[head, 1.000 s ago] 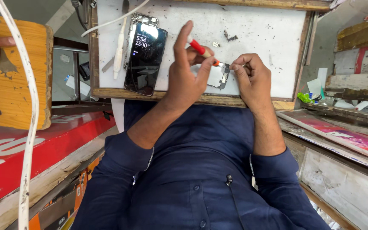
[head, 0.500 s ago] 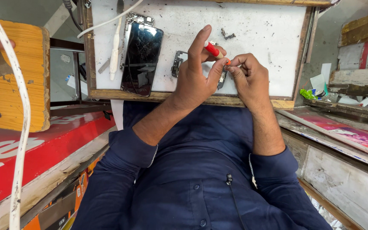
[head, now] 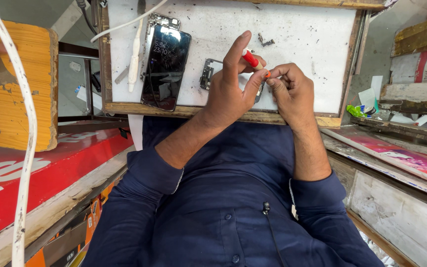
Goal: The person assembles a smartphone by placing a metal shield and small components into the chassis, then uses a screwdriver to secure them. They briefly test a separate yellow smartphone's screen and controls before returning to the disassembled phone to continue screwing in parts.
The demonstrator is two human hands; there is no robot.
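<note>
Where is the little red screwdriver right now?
In the head view, the red screwdriver is pinched in the left hand above the white work board, its tip meeting the right hand, just right of the black phone.

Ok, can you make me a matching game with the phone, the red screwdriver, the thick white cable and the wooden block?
1 phone
2 red screwdriver
3 thick white cable
4 wooden block

A pinched in the left hand
B yellow, far left
C flat on the white board
D hanging down the left side

Pairs: 1-C, 2-A, 3-D, 4-B
</note>
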